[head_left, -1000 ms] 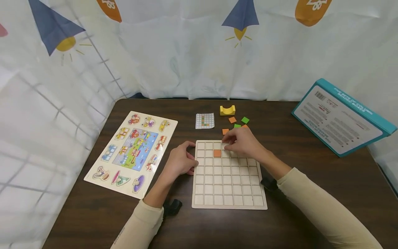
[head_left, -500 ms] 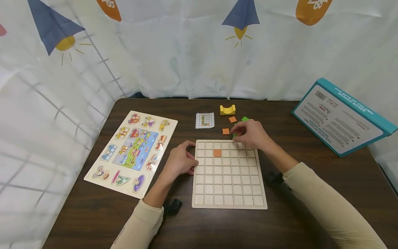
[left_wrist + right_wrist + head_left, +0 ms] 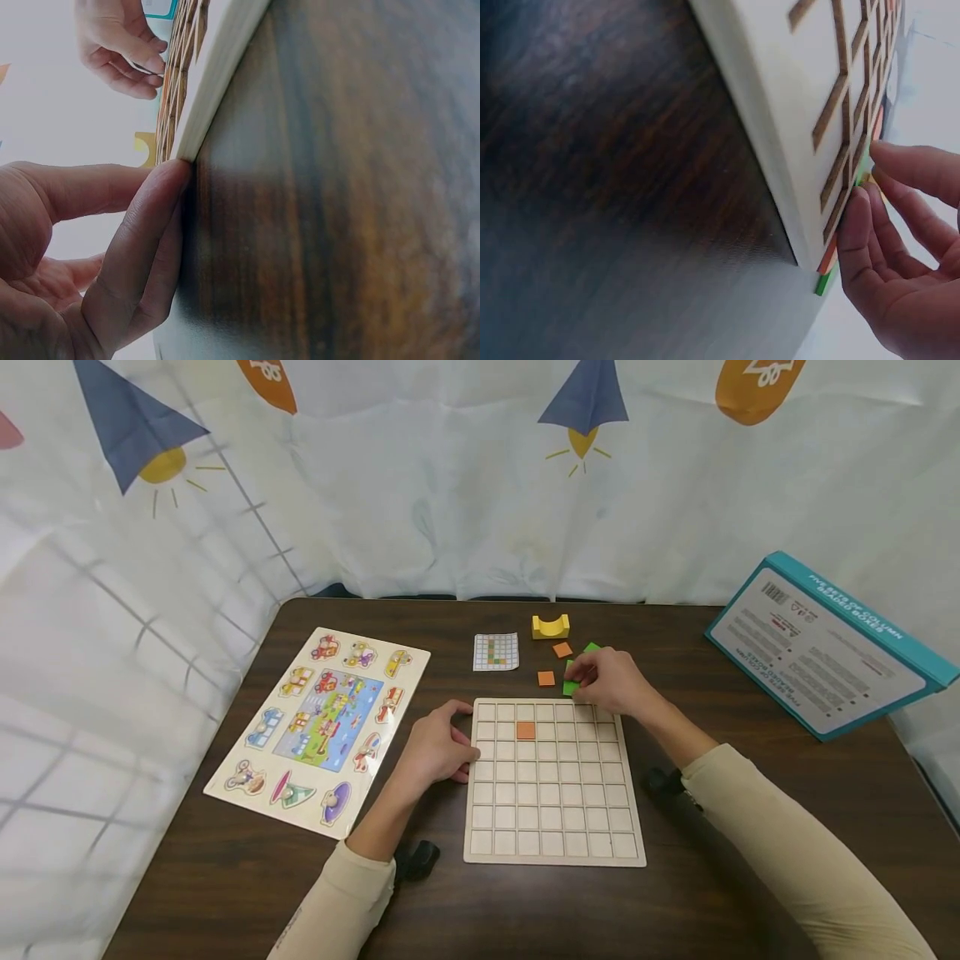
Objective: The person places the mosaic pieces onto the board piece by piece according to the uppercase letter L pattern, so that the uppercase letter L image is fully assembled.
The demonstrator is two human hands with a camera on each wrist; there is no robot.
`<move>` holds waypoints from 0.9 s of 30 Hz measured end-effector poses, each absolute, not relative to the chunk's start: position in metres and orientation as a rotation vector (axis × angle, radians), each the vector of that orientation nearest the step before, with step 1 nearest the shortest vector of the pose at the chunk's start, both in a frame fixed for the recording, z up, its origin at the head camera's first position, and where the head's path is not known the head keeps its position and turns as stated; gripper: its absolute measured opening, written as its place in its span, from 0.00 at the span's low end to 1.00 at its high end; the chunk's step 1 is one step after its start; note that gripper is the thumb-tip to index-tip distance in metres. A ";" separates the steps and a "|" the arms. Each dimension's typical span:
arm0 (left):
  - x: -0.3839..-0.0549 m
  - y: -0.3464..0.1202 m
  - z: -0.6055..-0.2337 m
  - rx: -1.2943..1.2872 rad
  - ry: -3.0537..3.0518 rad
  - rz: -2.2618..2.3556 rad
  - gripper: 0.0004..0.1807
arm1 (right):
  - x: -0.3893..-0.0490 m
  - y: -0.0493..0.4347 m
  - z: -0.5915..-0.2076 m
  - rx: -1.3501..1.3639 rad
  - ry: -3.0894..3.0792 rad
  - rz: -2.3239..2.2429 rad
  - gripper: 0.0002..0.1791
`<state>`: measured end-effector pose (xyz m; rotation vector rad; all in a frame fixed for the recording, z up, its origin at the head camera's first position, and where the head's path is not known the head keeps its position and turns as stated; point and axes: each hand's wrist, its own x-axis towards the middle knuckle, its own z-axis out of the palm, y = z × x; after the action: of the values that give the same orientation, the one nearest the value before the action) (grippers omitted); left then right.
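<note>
A pale wooden grid board (image 3: 547, 793) lies flat on the table, with one orange square tile (image 3: 526, 730) in a cell of its second row. My left hand (image 3: 435, 745) touches the board's left edge with fingertips and thumb; the left wrist view shows a fingertip against that edge. Just beyond the board's far edge, my right hand (image 3: 611, 681) pinches a green square tile (image 3: 571, 688), partly covered by the fingers. Another green tile (image 3: 592, 647) and two orange tiles, one nearer (image 3: 546, 678) and one farther (image 3: 562, 649), lie around it.
A pattern card (image 3: 496, 652) and a yellow curved block (image 3: 551, 627) lie behind the board. To the left is a vehicle picture puzzle (image 3: 322, 727). A teal box (image 3: 825, 643) leans at the far right, and a printed curtain (image 3: 450, 485) hangs behind.
My right hand has moved from above the board's top row, back and right to the loose tiles. A green tile now shows nearer the board, under the fingers. My left hand has stayed put.
</note>
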<state>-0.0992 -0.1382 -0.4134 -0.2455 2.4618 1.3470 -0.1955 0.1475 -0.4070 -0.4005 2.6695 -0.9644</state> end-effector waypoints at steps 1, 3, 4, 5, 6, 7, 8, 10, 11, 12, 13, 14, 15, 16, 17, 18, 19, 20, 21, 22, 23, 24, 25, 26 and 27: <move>-0.099 -0.138 -0.414 -0.245 2.463 1.345 0.36 | -0.196 0.148 -0.407 -0.404 2.668 -0.956 0.15; -0.099 -0.138 -0.414 -0.245 2.461 1.343 0.36 | -0.197 0.148 -0.408 -0.415 2.670 -0.940 0.15; -0.100 -0.138 -0.414 -0.245 2.461 1.341 0.36 | -0.197 0.148 -0.409 -0.418 2.671 -0.935 0.15; -0.100 -0.138 -0.414 -0.246 2.461 1.339 0.36 | -0.198 0.148 -0.409 -0.420 2.672 -0.933 0.14; -0.100 -0.138 -0.414 -0.245 2.461 1.339 0.36 | -0.198 0.148 -0.409 -0.421 2.673 -0.931 0.14; -0.100 -0.138 -0.414 -0.244 2.460 1.339 0.36 | -0.199 0.148 -0.409 -0.422 2.675 -0.929 0.14; -0.100 -0.138 -0.414 -0.244 2.460 1.340 0.36 | -0.199 0.148 -0.410 -0.424 2.676 -0.927 0.14; -0.100 -0.138 -0.413 -0.243 2.460 1.339 0.36 | -0.200 0.148 -0.410 -0.428 2.679 -0.925 0.14; -0.100 -0.138 -0.413 -0.242 2.459 1.339 0.36 | -0.201 0.148 -0.410 -0.429 2.680 -0.926 0.13; -0.100 -0.138 -0.413 -0.240 2.459 1.339 0.36 | -0.201 0.148 -0.410 -0.429 2.682 -0.926 0.13; -0.100 -0.138 -0.413 -0.240 2.458 1.339 0.36 | -0.201 0.148 -0.410 -0.428 2.684 -0.926 0.13; -0.100 -0.138 -0.413 -0.240 2.458 1.337 0.36 | -0.201 0.148 -0.410 -0.432 2.685 -0.929 0.13; -0.100 -0.138 -0.413 -0.240 2.457 1.337 0.36 | -0.201 0.148 -0.410 -0.436 2.686 -0.930 0.13; -0.100 -0.138 -0.413 -0.242 2.457 1.336 0.36 | -0.201 0.148 -0.410 -0.440 2.685 -0.932 0.13; -0.100 -0.138 -0.413 -0.243 2.455 1.337 0.36 | -0.201 0.147 -0.410 -0.441 2.689 -0.930 0.12; -0.100 -0.138 -0.413 -0.245 2.454 1.338 0.36 | -0.201 0.147 -0.410 -0.443 2.691 -0.929 0.12; -0.100 -0.138 -0.413 -0.246 2.454 1.339 0.37 | -0.202 0.146 -0.411 -0.444 2.692 -0.929 0.12; -0.100 -0.138 -0.412 -0.248 2.452 1.339 0.36 | -0.202 0.146 -0.411 -0.451 2.695 -0.928 0.12; -0.100 -0.138 -0.412 -0.250 2.451 1.338 0.37 | -0.203 0.146 -0.411 -0.456 2.698 -0.923 0.12; -0.100 -0.138 -0.412 -0.250 2.451 1.338 0.36 | -0.203 0.146 -0.411 -0.460 2.702 -0.921 0.12; -0.100 -0.137 -0.412 -0.251 2.450 1.338 0.36 | -0.203 0.145 -0.411 -0.465 2.706 -0.919 0.11; -0.100 -0.137 -0.412 -0.253 2.450 1.336 0.36 | -0.203 0.146 -0.411 -0.473 2.709 -0.918 0.11; -0.100 -0.137 -0.412 -0.254 2.451 1.333 0.36 | -0.203 0.146 -0.411 -0.484 2.713 -0.915 0.11; -0.100 -0.137 -0.412 -0.256 2.450 1.332 0.36 | -0.203 0.146 -0.411 -0.497 2.719 -0.908 0.11; -0.100 -0.137 -0.412 -0.257 2.450 1.330 0.36 | -0.203 0.145 -0.411 -0.504 2.724 -0.905 0.11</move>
<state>-0.1003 -0.1369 -0.4119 -0.2571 2.4505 1.3304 -0.2032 0.1452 -0.4110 -0.5043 2.7235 -0.9046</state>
